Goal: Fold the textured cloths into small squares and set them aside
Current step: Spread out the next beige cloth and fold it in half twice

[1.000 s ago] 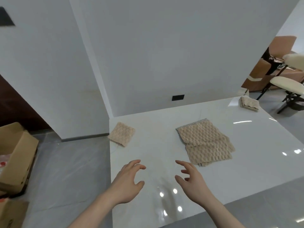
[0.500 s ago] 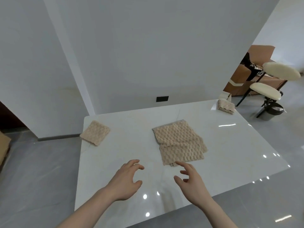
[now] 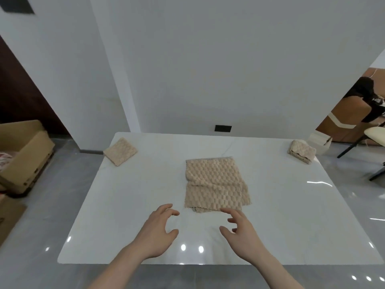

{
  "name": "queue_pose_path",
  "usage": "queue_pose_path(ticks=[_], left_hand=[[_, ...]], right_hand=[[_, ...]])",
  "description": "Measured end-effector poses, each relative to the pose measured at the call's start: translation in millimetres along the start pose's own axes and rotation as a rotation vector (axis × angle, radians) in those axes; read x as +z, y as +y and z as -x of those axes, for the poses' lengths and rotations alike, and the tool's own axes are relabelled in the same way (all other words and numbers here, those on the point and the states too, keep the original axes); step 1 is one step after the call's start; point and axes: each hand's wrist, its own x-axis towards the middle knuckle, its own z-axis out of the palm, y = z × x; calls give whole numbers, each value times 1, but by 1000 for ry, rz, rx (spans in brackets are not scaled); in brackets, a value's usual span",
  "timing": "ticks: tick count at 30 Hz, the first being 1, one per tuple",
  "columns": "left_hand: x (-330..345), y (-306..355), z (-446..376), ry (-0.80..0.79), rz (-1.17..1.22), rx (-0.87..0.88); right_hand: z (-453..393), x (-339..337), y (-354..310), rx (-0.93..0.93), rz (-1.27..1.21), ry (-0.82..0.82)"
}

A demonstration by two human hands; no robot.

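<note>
tabletop: a glossy white rectangular marble-look tabletop, with ceiling lights mirrored along its near edge.
wall: a plain white wall behind it, carrying a small black rectangular wall plate just above the far edge.
box: an open brown cardboard box on the grey polished floor at the left.
chair: a cream-cushioned chair with black legs at the right, in front of brown cardboard boxes.
</note>
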Motion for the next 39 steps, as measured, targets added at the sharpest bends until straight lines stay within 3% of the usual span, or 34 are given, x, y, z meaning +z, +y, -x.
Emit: queue_pose_path(ticks=[16, 27, 34, 39], left_hand=[[24, 39, -14, 16, -33, 51], [74, 59, -27, 84, -107, -67], [95, 56, -81, -23, -61, -99], [122, 14, -142, 4, -136, -77]], right_hand=[[7, -40, 19, -47, 26, 31], [-33, -89, 75, -165, 94, -83], [-76, -94, 121, -136, 148, -68], [-131, -54, 167, -135, 198, -30]])
